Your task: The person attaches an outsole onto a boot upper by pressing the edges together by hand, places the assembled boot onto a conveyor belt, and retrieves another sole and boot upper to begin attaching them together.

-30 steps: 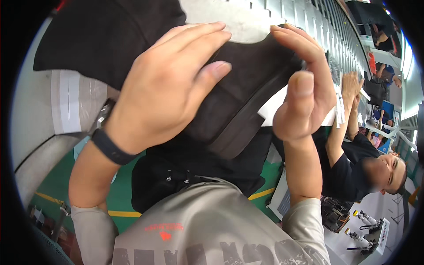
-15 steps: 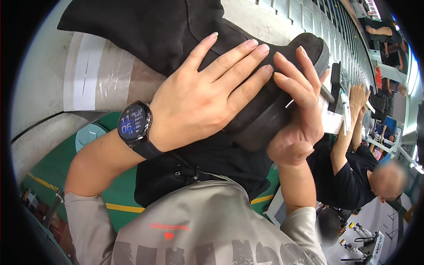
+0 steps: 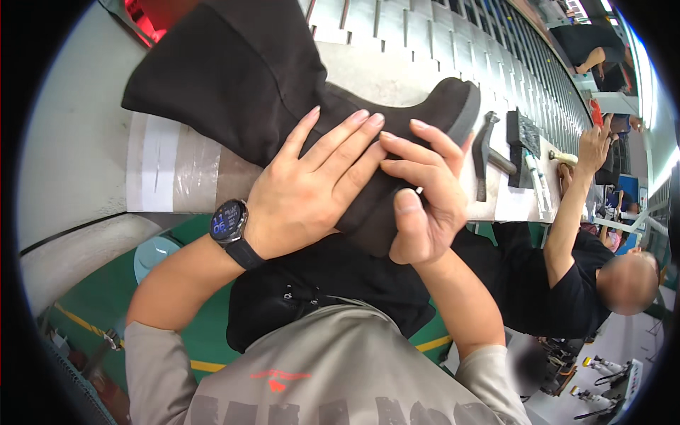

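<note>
A black boot [image 3: 227, 57] lies on its side across the table edge in front of me. Its shaft spreads to the upper left and its rounded, grey-edged sole end points to the upper right. My left hand [image 3: 301, 177], with a watch on the wrist, rests flat on the boot, fingers extended. Close beside it my right hand [image 3: 435, 202] curls over the boot's lower part, fingertips near the left fingers and thumb raised. A tiny white tip shows between right thumb and fingers; what it belongs to is hidden. The part of the boot beneath my hands is covered.
A hammer [image 3: 483, 159], a black block [image 3: 523, 131] and white tubes [image 3: 535, 180] lie on the table to the right. Beyond them a co-worker [image 3: 559, 283] sits. Metal rollers [image 3: 397, 28] run along the far side. A tape-covered pad [image 3: 166, 170] lies under the shaft; a round stool [image 3: 152, 256] stands below.
The view has shifted. My right hand and the boot's sole end have moved left, the right thumb has come up toward its fingers, and the hammer is now uncovered.
</note>
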### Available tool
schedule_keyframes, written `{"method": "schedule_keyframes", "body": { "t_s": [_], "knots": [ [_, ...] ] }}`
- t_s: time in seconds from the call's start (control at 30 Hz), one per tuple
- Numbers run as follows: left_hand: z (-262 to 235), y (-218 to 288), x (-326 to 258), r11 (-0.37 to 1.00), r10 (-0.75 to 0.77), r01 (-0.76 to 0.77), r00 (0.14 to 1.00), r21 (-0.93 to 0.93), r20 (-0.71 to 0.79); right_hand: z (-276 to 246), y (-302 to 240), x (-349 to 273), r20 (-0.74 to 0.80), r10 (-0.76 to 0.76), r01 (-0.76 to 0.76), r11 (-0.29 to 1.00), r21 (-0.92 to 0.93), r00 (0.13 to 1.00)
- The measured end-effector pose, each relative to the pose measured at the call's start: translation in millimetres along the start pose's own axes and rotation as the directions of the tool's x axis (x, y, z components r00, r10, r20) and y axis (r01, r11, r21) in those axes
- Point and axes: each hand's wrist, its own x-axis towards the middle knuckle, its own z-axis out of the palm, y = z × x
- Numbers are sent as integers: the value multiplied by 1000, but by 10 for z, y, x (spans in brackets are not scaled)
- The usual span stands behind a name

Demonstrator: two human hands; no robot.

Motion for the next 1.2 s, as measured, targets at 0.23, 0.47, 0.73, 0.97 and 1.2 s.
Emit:
{"method": "schedule_keyframes", "body": {
  "t_s": [0.23,0.47,0.73,0.97,1.2],
  "knots": [
    [-7,450,-305,961,-245,235,968,-144,-58,-88,-52,-64,1,31,-31,999,-40,1000],
    [296,732,-462,932,-348,298,894,-206,-283,-969,972,-302,-248,252,-332,865,-377,936],
    [613,716,-396,942,-333,311,805,-129,-491,-1069,1289,-591,-175,487,-515,768,-381,856],
    [157,424,-433,971,-162,113,959,-210,-232,-477,260,-457,-101,51,-62,992,-106,994],
    [-143,-121,129,989,141,-143,987,28,80,85,77,-282,-169,122,-47,920,390,978]
  ]
}}
